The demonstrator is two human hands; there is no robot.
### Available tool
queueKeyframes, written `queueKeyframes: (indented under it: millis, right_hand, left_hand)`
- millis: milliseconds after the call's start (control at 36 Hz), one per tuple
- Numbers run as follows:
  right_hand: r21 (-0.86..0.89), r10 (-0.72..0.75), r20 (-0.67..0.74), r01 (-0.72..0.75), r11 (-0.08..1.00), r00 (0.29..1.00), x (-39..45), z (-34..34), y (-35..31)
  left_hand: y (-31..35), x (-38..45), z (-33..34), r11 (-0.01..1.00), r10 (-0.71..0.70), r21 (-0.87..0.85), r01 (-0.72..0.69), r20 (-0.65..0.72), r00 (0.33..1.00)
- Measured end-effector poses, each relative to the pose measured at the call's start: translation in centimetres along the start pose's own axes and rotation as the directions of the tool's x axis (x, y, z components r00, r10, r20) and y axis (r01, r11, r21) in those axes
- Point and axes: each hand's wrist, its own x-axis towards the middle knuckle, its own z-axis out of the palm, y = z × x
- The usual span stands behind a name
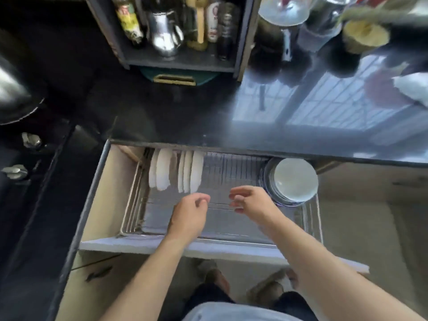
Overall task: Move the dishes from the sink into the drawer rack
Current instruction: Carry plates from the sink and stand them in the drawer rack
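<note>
The pulled-out drawer holds a metal wire rack [231,172]. Several white plates [176,172] stand on edge in the rack's left part. A stack of round bowls [293,179] sits at its right end. My left hand [190,212] and my right hand [250,202] hover side by side over the bare middle of the rack, fingers loosely curled, holding nothing. The image is blurred. The sink is out of view.
A dark glossy countertop [185,117] runs above the drawer. A shelf unit [180,31] with bottles and a steel jug stands at the back. Glassware and cups crowd the back right. Stove knobs [15,171] and a pot sit at left. My feet are below the drawer.
</note>
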Motion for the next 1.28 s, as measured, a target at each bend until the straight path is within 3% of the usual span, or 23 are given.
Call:
queueKeyframes:
  millis: [167, 306, 417, 500, 583, 639, 750, 806, 972, 1111, 1194, 1278]
  right_hand:
    - [0.288, 0.060, -0.232, 0.010, 0.958, 0.971, -8.9, -12.8, 4.7]
    - [0.351, 0.076, -0.405, 0.079, 0.933, 0.911, -18.9, -23.3, 12.6]
    - [0.429, 0.126, -0.533, 0.139, 0.892, 0.837, -28.5, -32.4, 22.6]
    - [0.542, 0.272, -0.661, 0.194, 0.818, 0.700, -36.6, -39.4, 31.3]
    - [0.624, 0.474, -0.764, 0.318, 0.713, 0.438, -45.5, -44.7, 38.4]
    - [0.629, 0.550, -0.777, 0.386, 0.674, 0.305, -50.5, -47.6, 41.8]
    - [0.621, 0.622, -0.763, 0.461, 0.634, 0.174, -56.4, -51.6, 46.8]
    - [0.630, 0.650, -0.744, 0.490, 0.603, 0.157, -57.8, -53.0, 49.1]
    - [0.698, 0.687, -0.692, 0.448, 0.558, 0.222, -58.2, -58.0, 54.9]
    - [0.676, 0.685, -0.709, 0.437, 0.593, 0.167, -59.7, -66.0, 59.2]
    - [0.672, 0.713, -0.690, 0.473, 0.570, 0.121, -61.0, -69.9, 61.3]
    - [0.661, 0.747, -0.661, 0.520, 0.540, 0.064, -62.6, -72.9, 63.8]
  left_hand:
    - [12.2, -6.6, 8.2, 0.968, 0.206, 0.087, -0.237, 0.273, 0.940]
    - [19.8, -14.2, 18.8, 0.905, 0.287, 0.132, -0.405, 0.513, 0.809]
    - [25.0, -21.2, 30.5, 0.893, 0.318, 0.039, -0.448, 0.650, 0.690]
    - [28.4, -27.6, 39.6, 0.879, 0.330, -0.016, -0.477, 0.742, 0.584]
    - [30.9, -33.6, 47.4, 0.842, 0.306, -0.017, -0.539, 0.838, 0.452]
    - [32.6, -36.8, 51.4, 0.818, 0.297, -0.030, -0.575, 0.877, 0.377]
    - [35.5, -41.2, 57.9, 0.789, 0.290, -0.029, -0.613, 0.898, 0.331]
    - [36.3, -42.6, 61.2, 0.778, 0.254, -0.005, -0.628, 0.917, 0.308]
    - [38.4, -44.6, 70.2, 0.793, 0.151, 0.066, -0.606, 0.942, 0.300]
    - [41.6, -44.2, 79.6, 0.739, 0.130, 0.084, -0.669, 0.956, 0.263]
    - [44.2, -45.4, 86.4, 0.619, 0.098, 0.091, -0.780, 0.976, 0.192]
    - [46.4, -49.6, 94.3, 0.452, 0.056, 0.011, -0.892, 0.998, 0.040]
